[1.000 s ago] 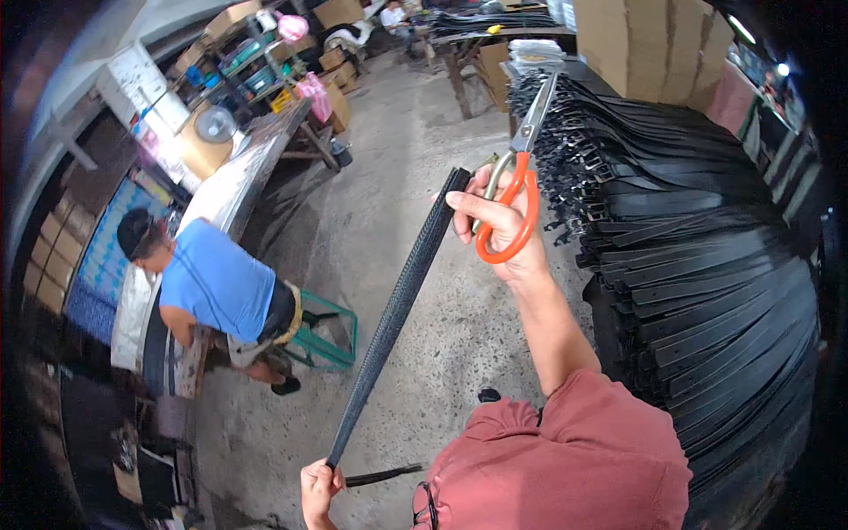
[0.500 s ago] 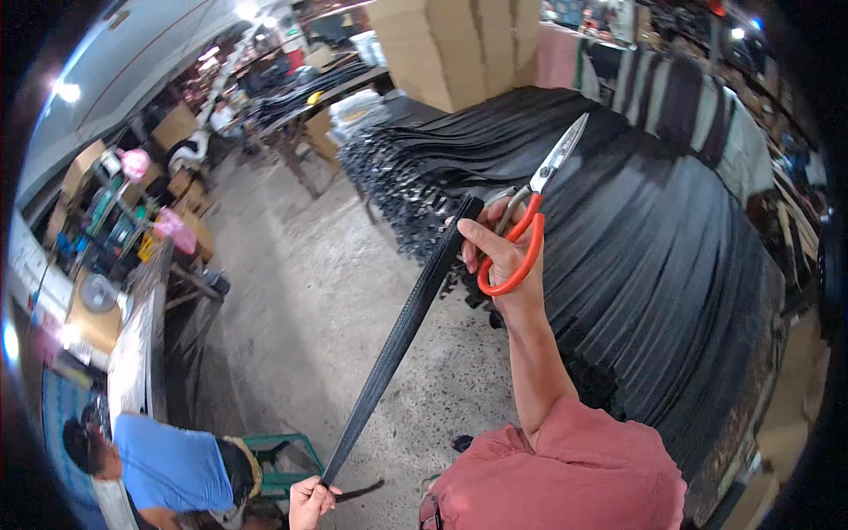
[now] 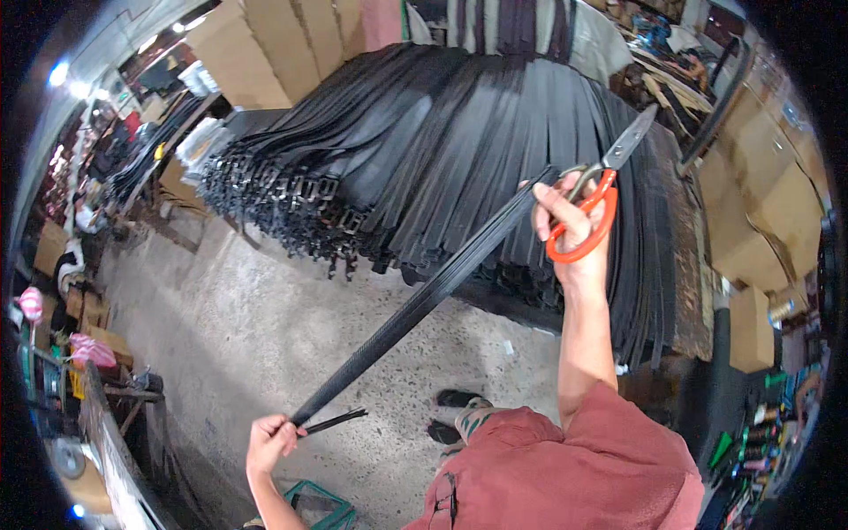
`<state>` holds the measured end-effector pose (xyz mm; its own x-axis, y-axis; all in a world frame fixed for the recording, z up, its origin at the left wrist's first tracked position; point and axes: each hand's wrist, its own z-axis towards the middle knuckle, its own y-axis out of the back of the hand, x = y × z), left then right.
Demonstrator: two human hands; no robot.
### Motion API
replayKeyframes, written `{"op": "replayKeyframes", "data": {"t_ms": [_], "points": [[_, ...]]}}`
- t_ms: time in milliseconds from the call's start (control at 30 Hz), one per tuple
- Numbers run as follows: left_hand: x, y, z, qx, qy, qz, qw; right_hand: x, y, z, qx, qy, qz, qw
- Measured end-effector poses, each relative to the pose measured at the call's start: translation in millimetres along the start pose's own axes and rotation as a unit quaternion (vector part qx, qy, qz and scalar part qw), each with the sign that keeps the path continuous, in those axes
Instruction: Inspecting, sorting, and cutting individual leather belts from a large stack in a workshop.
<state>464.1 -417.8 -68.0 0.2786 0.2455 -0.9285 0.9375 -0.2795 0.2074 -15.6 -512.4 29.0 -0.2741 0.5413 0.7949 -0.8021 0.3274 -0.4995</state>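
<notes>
A bundle of long black straps (image 3: 415, 305) stretches taut on a slant between my two hands. Its lower end is in the grip of my left hand (image 3: 272, 444), fingers closed, with a short tail of strap ends poking out to the right. My right hand (image 3: 574, 221) pinches the upper end and also carries a pair of scissors (image 3: 609, 168) with red-orange handles. One handle loops around the hand, and the pointed metal blades aim up and to the right. Behind the right hand spreads a wide layer of black straps (image 3: 477, 132), with buckles (image 3: 291, 185) along its left edge.
The strap pile rests on a low table with a worn board edge (image 3: 693, 291). Tall cardboard boxes (image 3: 256, 53) stand at the back left, and more cardboard (image 3: 768, 168) is at the right. A green stool (image 3: 320, 505) sits on the concrete floor (image 3: 212, 327) near my left arm.
My view has swung to the right, bringing the strap pile to the centre. The person in blue has left the picture. Both hands still hold the stretched bundle, now at a flatter slant.
</notes>
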Motion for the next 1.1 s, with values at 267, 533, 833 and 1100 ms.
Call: {"op": "replayKeyframes", "data": {"t_ms": [267,533,833,1100], "points": [[-99,-19,95,0.132,-0.018,0.127,0.983,79,95,-23,-0.109,0.080,-0.057,0.989],[-284,-76,95,0.126,-0.145,0.263,0.945,139,172,-16,-0.208,0.130,-0.022,0.969],[-451,-167,139,0.201,-0.335,0.340,0.856,191,270,7,-0.222,0.196,0.018,0.955],[-500,-200,202,0.241,-0.304,0.353,0.851,182,305,22,-0.246,0.207,-0.064,0.945]]}}
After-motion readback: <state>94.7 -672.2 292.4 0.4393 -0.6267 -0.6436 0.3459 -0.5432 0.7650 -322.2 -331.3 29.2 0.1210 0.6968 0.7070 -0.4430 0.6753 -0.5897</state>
